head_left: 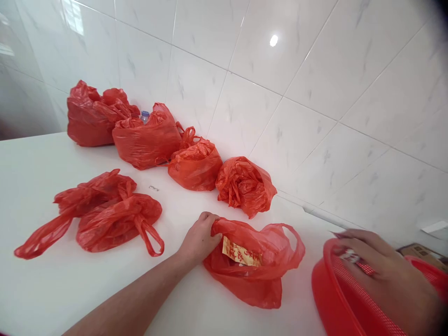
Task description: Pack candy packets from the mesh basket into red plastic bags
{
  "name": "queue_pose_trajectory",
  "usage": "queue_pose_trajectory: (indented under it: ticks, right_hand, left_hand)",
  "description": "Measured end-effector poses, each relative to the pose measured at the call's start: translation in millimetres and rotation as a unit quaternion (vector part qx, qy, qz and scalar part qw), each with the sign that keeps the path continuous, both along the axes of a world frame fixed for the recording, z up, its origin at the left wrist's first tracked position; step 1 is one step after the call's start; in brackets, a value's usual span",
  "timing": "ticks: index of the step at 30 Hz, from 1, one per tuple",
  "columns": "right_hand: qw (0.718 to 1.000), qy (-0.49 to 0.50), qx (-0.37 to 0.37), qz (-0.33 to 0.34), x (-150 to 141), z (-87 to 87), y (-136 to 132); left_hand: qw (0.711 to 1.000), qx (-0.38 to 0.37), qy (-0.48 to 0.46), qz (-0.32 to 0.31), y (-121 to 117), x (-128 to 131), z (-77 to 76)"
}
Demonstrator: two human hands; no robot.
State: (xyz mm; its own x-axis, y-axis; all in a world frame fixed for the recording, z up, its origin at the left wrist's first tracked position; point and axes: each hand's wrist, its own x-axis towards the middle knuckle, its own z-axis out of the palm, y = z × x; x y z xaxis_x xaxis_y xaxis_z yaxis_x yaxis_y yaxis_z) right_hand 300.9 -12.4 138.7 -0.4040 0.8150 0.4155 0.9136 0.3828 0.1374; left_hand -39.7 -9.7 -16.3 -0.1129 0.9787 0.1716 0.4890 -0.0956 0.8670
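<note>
My left hand (pixel 199 238) pinches the left rim of an open red plastic bag (pixel 245 284) and holds its mouth apart. Inside that bag lies a yellow packet (pixel 241 252) with red characters. To the right, my right hand (pixel 388 275) is over the rim of a red plastic basket (pixel 324 280) with mesh sides. Its fingers are closed around a small whitish object (pixel 350 255), blurred and mostly covered, so its kind cannot be told.
Several filled red bags (pixel 147 140) stand along the tiled wall (pixel 210 51). Tied red bags (pixel 115 219) lie on the left of the white table (pixel 42 289). A brown cardboard box (pixel 420 254) and another red basket (pixel 429 273) are at the far right.
</note>
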Motion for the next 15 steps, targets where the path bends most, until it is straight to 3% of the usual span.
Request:
queue_pose_trajectory:
  ticks: [3, 7, 10, 13, 15]
  right_hand:
    - [0.991, -0.012, -0.087, 0.098, -63.6, -5.2, -0.1]
    - [0.969, -0.067, -0.161, 0.173, -130.0, -36.1, 8.1]
    - [0.949, -0.071, -0.258, 0.163, -146.9, -59.8, 19.1]
    - [0.92, -0.03, -0.369, 0.126, -142.1, -74.4, 24.9]
    - [0.918, -0.013, -0.386, 0.095, -133.8, -77.4, 22.9]
  left_hand:
    - [1.0, 0.0, 0.0, 0.001, 0.8, -0.7, -0.9]
    - [1.0, 0.007, 0.012, 0.004, 2.6, -2.4, -4.5]
    - [1.0, 0.016, 0.017, 0.004, 3.4, -2.9, -6.0]
    - [1.0, 0.017, 0.02, 0.005, 3.8, -2.8, -6.0]
    - [1.0, 0.017, 0.024, 0.006, 4.3, -2.7, -6.0]
